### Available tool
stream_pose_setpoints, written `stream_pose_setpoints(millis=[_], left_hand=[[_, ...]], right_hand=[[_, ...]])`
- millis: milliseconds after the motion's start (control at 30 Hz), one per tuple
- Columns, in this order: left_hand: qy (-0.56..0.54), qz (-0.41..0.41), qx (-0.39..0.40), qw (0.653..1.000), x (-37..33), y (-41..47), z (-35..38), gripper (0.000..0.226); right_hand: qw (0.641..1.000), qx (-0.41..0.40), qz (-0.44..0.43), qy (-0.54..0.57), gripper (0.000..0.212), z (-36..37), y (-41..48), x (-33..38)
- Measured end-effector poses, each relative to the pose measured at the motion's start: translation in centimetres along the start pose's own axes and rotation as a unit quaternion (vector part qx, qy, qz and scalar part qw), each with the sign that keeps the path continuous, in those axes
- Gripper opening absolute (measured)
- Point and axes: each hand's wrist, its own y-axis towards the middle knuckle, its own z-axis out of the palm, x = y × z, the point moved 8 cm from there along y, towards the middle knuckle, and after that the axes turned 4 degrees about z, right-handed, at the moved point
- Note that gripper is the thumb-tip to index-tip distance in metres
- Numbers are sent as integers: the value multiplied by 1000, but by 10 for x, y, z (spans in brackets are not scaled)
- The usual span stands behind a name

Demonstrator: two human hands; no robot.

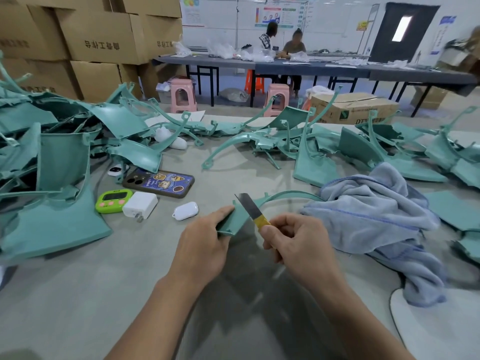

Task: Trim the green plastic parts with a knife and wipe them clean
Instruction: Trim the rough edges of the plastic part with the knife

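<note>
My left hand [205, 242] grips the flat end of a green plastic part [233, 219], whose thin curved arm sweeps right toward the cloth. In my right hand [293, 237] is a knife [248, 206] with a yellow handle; its steel blade lies across the part's upper edge. A crumpled blue-grey cloth [376, 219] lies just to the right on the grey table [104, 294]. Heaps of green parts fill the left side [59, 162] and the far right [363, 149].
A phone [158, 183], a green timer [113, 201], a white charger [140, 205] and a white earbud case [185, 210] lie left of my hands. Cardboard boxes [98, 37] stand at the back left. Two people sit at a far table [311, 66]; pink stools [181, 96] are in between.
</note>
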Motion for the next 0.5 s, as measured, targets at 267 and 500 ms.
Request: stream_pose_setpoints(millis=[267,500], left_hand=[[7,1,-3,1000,5,2,1,46],[-13,2,-9,1000,6,0,1,41]], right_hand=[[974,-156,62,-153,29,-43,20,-17],[915,-325,176,-160,32,-115,20,-47]])
